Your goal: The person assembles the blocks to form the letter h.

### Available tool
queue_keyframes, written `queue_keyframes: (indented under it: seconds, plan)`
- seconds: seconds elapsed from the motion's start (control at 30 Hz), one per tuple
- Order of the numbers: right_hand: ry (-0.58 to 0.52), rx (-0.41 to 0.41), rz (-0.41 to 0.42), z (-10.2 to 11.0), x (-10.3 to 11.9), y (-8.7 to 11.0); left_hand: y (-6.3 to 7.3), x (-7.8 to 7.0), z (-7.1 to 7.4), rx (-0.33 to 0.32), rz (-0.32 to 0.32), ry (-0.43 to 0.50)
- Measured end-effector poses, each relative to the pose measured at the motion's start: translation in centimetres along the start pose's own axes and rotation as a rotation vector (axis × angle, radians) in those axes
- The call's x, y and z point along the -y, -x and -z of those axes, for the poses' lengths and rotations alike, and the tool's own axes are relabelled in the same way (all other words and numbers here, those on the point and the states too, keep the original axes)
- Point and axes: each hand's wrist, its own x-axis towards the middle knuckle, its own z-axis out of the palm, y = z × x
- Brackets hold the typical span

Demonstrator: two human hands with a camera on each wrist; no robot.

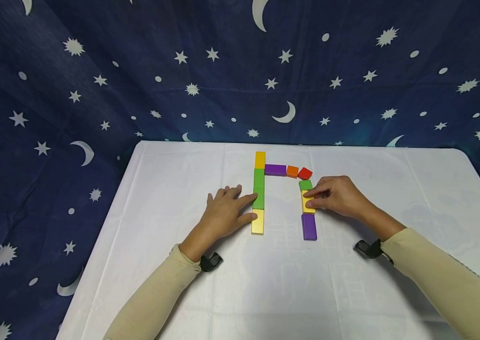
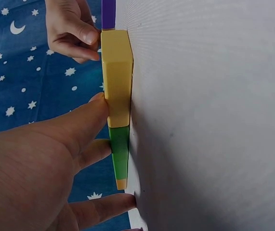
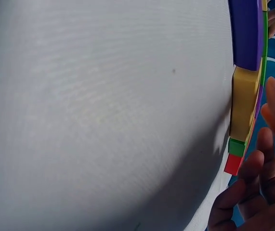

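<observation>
A column of flat blocks lies on the white tabletop: an orange-yellow block [image 1: 260, 159], two green blocks [image 1: 259, 178] and a pale yellow block [image 1: 257, 225]. My left hand [image 1: 225, 212] lies spread beside it, one fingertip on the lower green block and the thumb on the pale yellow one. In the right column are a small green block [image 1: 305, 185], a yellow block [image 1: 305, 202] and a purple block [image 1: 309, 227]. My right hand [image 1: 342, 197] touches that yellow block with thumb and finger, partly hiding it; its other fingers are loosely bent in the right wrist view.
Between the columns' upper parts run a purple block [image 1: 275, 170], an orange block [image 1: 292, 172] and a tilted red block [image 1: 305, 173]. The white cloth-covered table [image 1: 274, 293] extends around them. A dark blue curtain [image 1: 223, 104] with moons and stars hangs behind.
</observation>
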Motion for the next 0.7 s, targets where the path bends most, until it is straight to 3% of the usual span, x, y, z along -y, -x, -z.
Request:
queue_keyframes:
  seconds: [0.17,0.33,0.5,0.7]
  plan:
    - [-0.028,0.019,0.063,0.2,0.3,1.0,0.1,0.0,0.0,0.000,-0.002,0.000]
    - [-0.062,0.111,0.135,0.0,0.5,2.5,0.1,0.0,0.2,0.003,0.000,0.002]
    - [-0.036,0.195,0.129,-0.7,0.6,3.6,0.1,-0.1,0.2,0.005,-0.003,0.003]
    - [-0.014,0.178,0.131,-0.9,0.7,4.0,0.1,-0.1,0.2,0.004,-0.005,0.002]
